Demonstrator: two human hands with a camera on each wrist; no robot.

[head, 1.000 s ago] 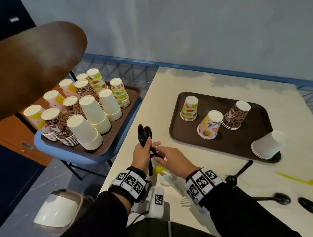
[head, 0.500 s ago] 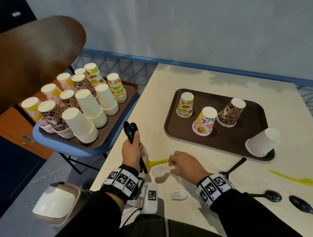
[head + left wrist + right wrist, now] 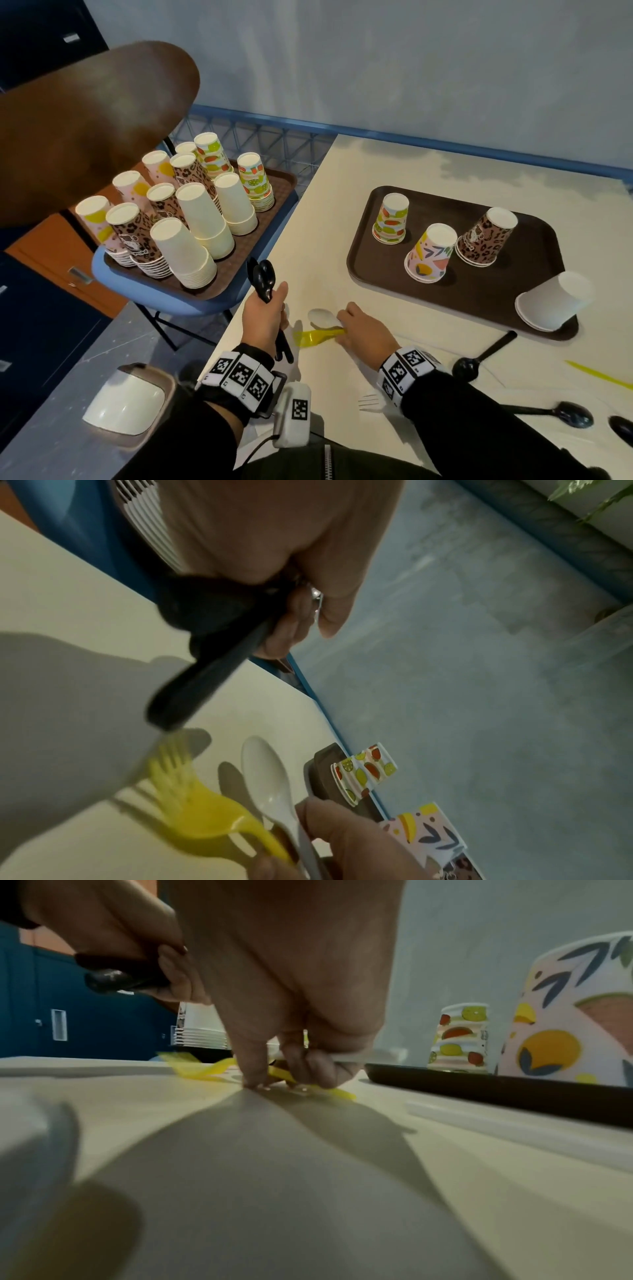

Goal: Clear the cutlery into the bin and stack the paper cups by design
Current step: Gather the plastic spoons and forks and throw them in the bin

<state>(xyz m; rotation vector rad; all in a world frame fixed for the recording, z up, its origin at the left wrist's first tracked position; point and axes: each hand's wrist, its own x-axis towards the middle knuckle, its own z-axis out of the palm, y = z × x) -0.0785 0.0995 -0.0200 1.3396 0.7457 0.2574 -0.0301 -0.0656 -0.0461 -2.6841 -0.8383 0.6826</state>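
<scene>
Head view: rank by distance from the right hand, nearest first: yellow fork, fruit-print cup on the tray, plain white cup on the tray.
From the right hand:
1. Yellow fork, under its fingers, near table edge.
2. Fruit-print cup, tray's far left.
3. Plain white cup, tipped at tray's right corner.

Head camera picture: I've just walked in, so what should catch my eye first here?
Probably the crowd of upside-down patterned and plain paper cup stacks on the brown tray at the left, beside the table. At the table's near edge, the left hand grips a bundle of black plastic spoons, while the right hand pinches a white plastic spoon and a yellow plastic fork.
</scene>
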